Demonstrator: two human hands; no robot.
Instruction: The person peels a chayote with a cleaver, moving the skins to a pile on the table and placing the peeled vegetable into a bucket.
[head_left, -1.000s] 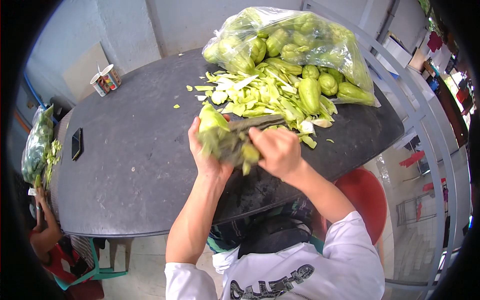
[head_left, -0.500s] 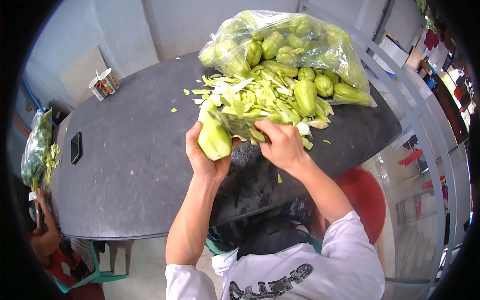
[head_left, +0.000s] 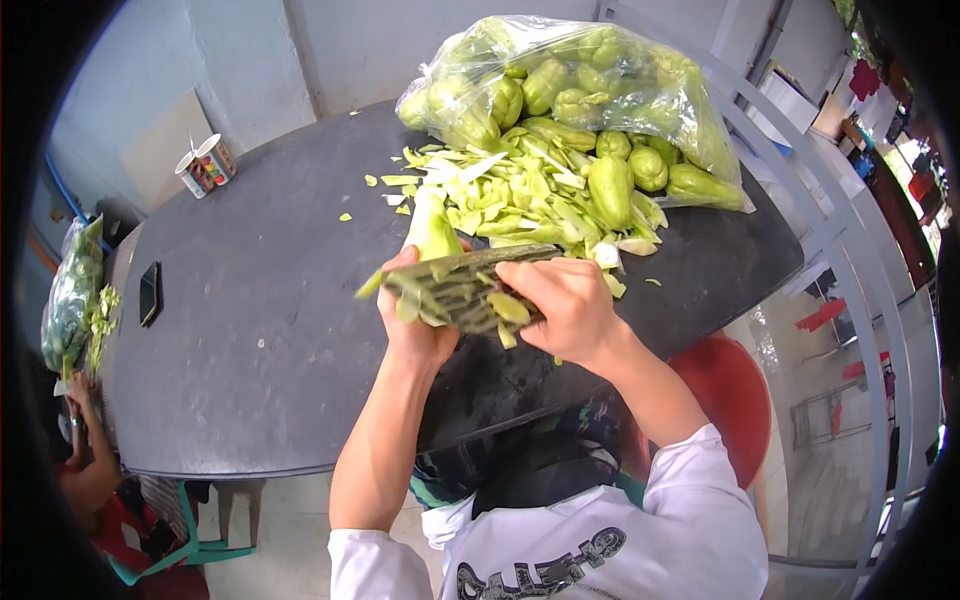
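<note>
My left hand [head_left: 415,325] is wrapped round a pale green, partly peeled chayote [head_left: 430,228], which points away from me over the table. In my right hand [head_left: 562,308] is a broad-bladed knife [head_left: 450,285], its blade lying across the near part of the chayote. Bits of green peel cling to the blade, and a strip [head_left: 369,285] juts past its left end. The blade hides part of my left fingers. Just beyond my hands spreads a heap of peelings [head_left: 520,195], with whole chayotes [head_left: 610,192] at its right edge.
A clear plastic bag [head_left: 590,85] full of chayotes lies at the back of the dark table [head_left: 250,330]. Paper cups [head_left: 215,158] and a phone [head_left: 150,293] sit on the left. Another person's arm [head_left: 95,460] is at far left; a red stool [head_left: 725,400] stands right.
The knife has swept toward me and left, from the chayote's far side to its near end. My right hand has shifted slightly right and nearer; the left hand stays about where it was.
</note>
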